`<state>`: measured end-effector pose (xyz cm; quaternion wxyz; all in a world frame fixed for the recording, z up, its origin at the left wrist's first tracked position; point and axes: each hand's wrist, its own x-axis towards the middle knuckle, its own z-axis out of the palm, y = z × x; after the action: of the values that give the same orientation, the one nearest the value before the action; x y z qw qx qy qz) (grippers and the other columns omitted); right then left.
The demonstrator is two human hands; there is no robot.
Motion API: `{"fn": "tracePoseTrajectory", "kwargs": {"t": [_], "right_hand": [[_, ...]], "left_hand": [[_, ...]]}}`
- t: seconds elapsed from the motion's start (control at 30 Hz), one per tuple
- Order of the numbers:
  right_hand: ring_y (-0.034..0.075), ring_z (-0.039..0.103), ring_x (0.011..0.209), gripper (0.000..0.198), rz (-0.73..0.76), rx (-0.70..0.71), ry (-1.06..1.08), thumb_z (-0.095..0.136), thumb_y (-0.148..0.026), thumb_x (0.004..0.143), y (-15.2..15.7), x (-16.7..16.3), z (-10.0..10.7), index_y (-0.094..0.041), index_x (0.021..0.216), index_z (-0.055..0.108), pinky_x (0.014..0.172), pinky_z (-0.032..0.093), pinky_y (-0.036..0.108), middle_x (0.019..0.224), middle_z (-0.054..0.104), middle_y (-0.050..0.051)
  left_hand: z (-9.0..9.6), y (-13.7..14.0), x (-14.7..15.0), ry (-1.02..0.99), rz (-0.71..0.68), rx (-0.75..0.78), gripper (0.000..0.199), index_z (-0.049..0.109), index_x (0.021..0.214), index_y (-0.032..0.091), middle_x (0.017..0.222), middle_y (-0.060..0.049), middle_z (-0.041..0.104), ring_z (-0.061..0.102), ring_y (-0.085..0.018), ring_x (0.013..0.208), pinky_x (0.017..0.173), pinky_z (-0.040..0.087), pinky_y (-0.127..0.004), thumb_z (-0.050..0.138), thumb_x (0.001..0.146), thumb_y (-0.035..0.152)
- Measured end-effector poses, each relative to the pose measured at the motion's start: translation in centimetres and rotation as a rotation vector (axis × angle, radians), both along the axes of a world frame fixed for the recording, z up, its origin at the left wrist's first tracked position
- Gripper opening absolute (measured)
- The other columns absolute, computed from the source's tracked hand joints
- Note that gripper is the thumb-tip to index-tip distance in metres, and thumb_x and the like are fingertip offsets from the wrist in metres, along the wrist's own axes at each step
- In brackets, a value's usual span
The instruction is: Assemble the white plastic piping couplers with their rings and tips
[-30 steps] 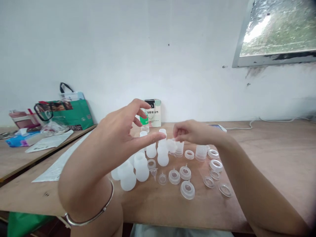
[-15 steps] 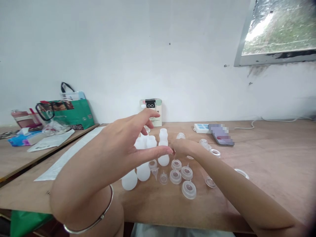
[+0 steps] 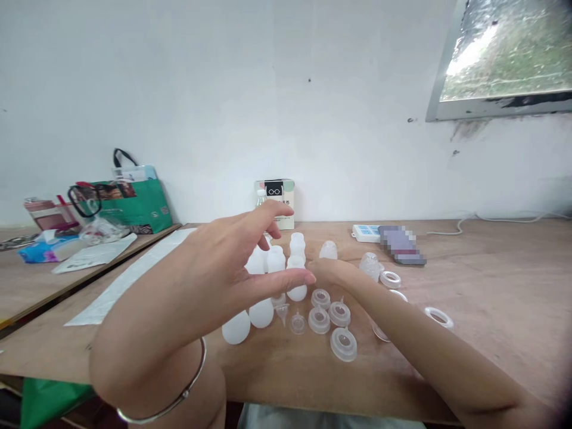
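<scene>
My left hand [image 3: 243, 262] hovers over a group of white, rounded bottles [image 3: 236, 329], its thumb stretched out and its fingers apart and bent. Nothing shows between them. Just past the thumb tip, my right hand [image 3: 328, 272] reaches in from the right beside the bottles. Its fingers are mostly hidden, and what they touch cannot be made out. In front of it sit several translucent silicone nipples with wide round bases [image 3: 344, 345]. A clear domed cap [image 3: 328, 249] stands behind the right hand, and another clear cap [image 3: 369, 266] is beyond the forearm.
Clear rings [image 3: 438, 317] lie to the right of my forearm. Farther back are a phone [image 3: 402, 244], a white power strip [image 3: 366, 232] and a printed box [image 3: 288, 211]. A green bag [image 3: 143, 202] and a tissue pack [image 3: 47, 247] stand at the left.
My right forearm and hand have shifted slightly down and left, uncovering more of the clear cap and rings behind. The left hand keeps nearly the same pose.
</scene>
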<state>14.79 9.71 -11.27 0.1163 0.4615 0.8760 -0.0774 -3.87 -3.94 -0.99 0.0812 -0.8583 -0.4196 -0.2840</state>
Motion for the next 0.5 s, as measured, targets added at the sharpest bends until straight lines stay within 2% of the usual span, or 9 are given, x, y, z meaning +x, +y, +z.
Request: {"fn": "tracePoseTrajectory", "kwargs": {"t": [0.1, 0.23, 0.33, 0.4, 0.5], "right_hand": [[0.02, 0.063, 0.1, 0.032, -0.054, -0.008, -0.053, 0.057, -0.034, 0.093, -0.6, 0.0, 0.8, -0.017, 0.12, 0.057, 0.084, 0.054, 0.041, 0.119, 0.061, 0.008], [0.021, 0.065, 0.093, 0.016, -0.087, 0.121, 0.03, 0.058, -0.022, 0.09, -2.1, 1.3, 3.3, -0.015, 0.101, 0.067, 0.079, 0.053, 0.037, 0.104, 0.068, 0.008], [0.023, 0.066, 0.094, 0.024, -0.055, 0.223, 0.153, 0.048, -0.013, 0.089, -3.9, 3.3, 5.8, -0.019, 0.093, 0.071, 0.079, 0.05, 0.034, 0.101, 0.072, 0.007], [0.021, 0.066, 0.095, 0.03, -0.045, 0.27, 0.335, 0.043, -0.019, 0.093, -5.3, 4.6, 7.2, -0.023, 0.099, 0.072, 0.079, 0.05, 0.033, 0.105, 0.072, 0.004], [0.019, 0.067, 0.098, 0.025, 0.004, 0.262, 0.804, 0.05, -0.032, 0.092, -7.3, 5.7, 8.5, -0.029, 0.105, 0.071, 0.081, 0.053, 0.032, 0.109, 0.072, -0.001]], "left_hand": [[-0.1, 0.1, 0.0, -0.004, -0.019, -0.017, 0.062, 0.048, 0.129, 0.031, 0.099, -0.003, 0.068, 0.063, -0.023, 0.088, 0.071, 0.053, -0.035, 0.059, 0.079, 0.065], [-0.2, 0.2, 0.1, 0.008, -0.019, -0.019, 0.061, 0.047, 0.128, 0.03, 0.101, -0.002, 0.067, 0.064, -0.021, 0.082, 0.067, 0.052, -0.034, 0.057, 0.08, 0.066], [-0.2, 0.4, 0.4, 0.025, -0.019, 0.003, 0.059, 0.047, 0.126, 0.03, 0.101, -0.002, 0.067, 0.064, -0.021, 0.082, 0.067, 0.052, -0.034, 0.056, 0.081, 0.066], [-0.2, 0.7, 0.7, 0.038, -0.024, 0.018, 0.053, 0.048, 0.123, 0.028, 0.1, -0.002, 0.068, 0.064, -0.02, 0.084, 0.069, 0.051, -0.033, 0.055, 0.084, 0.062], [-0.2, 1.5, 1.4, 0.023, -0.012, 0.032, 0.046, 0.049, 0.121, 0.025, 0.103, -0.003, 0.068, 0.066, -0.021, 0.09, 0.072, 0.051, -0.033, 0.054, 0.088, 0.056]]}}
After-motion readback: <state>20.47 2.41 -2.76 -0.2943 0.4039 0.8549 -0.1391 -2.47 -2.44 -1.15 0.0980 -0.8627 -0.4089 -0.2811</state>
